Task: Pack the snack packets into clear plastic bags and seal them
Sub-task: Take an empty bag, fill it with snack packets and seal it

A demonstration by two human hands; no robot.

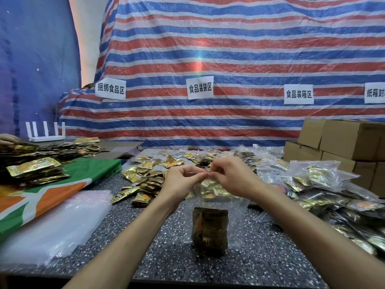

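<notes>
Left hand (180,178) and right hand (229,176) pinched the clear bag's (235,207) top edge above the bench (162,236); snack packets (210,230) filled its bottom.

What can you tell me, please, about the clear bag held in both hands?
The bag is thin, glossy, see-through plastic, crinkled, hanging upright over the speckled table. The left hand and right hand pinch its top edge, close together. A clump of dark gold packets fills its bottom; the upper part is empty. Whether its base rests on the table is unclear.
</notes>
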